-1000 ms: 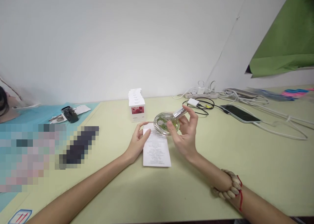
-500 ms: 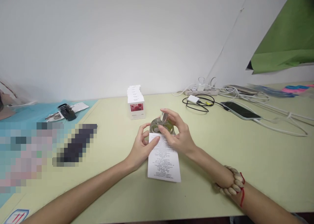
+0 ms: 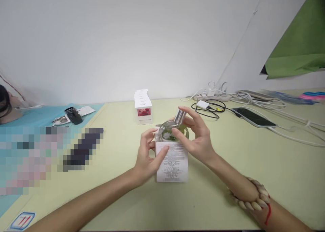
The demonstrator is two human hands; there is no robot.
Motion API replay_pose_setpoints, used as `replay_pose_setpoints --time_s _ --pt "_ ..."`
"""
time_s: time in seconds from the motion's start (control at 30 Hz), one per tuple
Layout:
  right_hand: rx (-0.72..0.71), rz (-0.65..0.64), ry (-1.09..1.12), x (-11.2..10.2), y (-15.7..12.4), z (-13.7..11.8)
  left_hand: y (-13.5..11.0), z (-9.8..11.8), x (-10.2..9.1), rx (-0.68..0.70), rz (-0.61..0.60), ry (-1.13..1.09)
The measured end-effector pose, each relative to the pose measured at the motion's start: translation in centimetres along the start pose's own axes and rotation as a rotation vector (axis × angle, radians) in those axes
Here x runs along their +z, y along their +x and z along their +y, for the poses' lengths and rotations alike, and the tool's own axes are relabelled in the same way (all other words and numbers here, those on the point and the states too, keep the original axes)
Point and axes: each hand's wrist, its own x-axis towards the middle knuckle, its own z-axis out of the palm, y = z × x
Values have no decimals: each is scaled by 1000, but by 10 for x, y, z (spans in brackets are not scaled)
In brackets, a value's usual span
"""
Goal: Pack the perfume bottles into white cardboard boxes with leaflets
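Note:
My left hand (image 3: pixel 152 154) is closed around the left side of a white printed box (image 3: pixel 172 166), its thumb pressed on the text-covered face. At the top of that box sits a round glass perfume bottle (image 3: pixel 168 131) with a greenish look and a silver cap. My right hand (image 3: pixel 196 137) grips the bottle, index finger on top of the cap (image 3: pixel 179 117) and thumb on the glass. The bottle leans to the right, with its lower part hidden by the front of the box.
A row of white boxes (image 3: pixel 143 114) with a red picture stands near the wall. To the right lie a phone (image 3: pixel 254 117), a white charger (image 3: pixel 203 105), cables and a power strip (image 3: pixel 215 97). A dark jar (image 3: pixel 73 116) rests on blue cloth at left, near a blurred-out patch.
The bottle now shows more above the box and tilts further right, my right hand moving with it. The box stands straighter and the view has shifted slightly.

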Motion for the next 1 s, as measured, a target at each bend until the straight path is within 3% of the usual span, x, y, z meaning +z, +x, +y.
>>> replay_pose_setpoints --time_s 0.1,0.17,0.33,0.5,0.73,1.0 --pt "-249 7 -96 0 -6 -2 5 -17 -10 463 28 207" --pt "-332 -7 -160 4 -10 1 8 -25 -16 520 -9 272" --pt "-252 -56 -289 12 -12 11 12 -31 -16 330 -43 286" --pt "-303 -51 -360 11 -11 21 13 -29 -14 202 -27 289" --pt "-288 137 -383 7 -11 31 10 -32 -16 175 -13 319" --pt "-245 93 -484 6 -10 29 10 -31 -18 222 -78 331"
